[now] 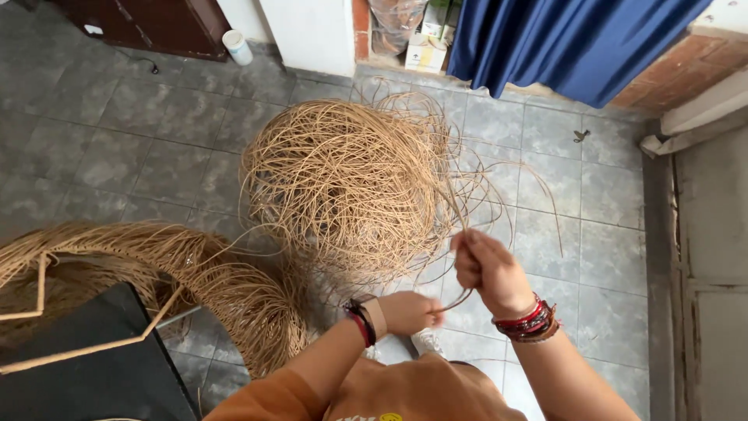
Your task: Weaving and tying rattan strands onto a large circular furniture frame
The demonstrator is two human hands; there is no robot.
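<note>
Both hands, right hand [489, 269] and left hand [411, 311], pinch one cane strand [454, 300] (pile [351, 183] at 11 o'clock); hard pull likely snags the tangle.

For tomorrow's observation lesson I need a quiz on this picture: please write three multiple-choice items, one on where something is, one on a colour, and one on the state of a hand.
1. Where does the loose tangle of cane strands lie?
A. on the tiled floor in front of the person
B. on a shelf
C. in a bucket

2. What colour is the curtain at the top of the view?
A. red
B. blue
C. green

3. What is the right hand doing?
A. lying flat on the floor
B. hanging open and empty
C. closed around cane strands

Answers:
1 A, the tangle rests directly on the grey tiles.
2 B, the hanging cloth is deep blue.
3 C, its fingers are wrapped round thin strands that run down to the left hand, which grips them too.
</note>
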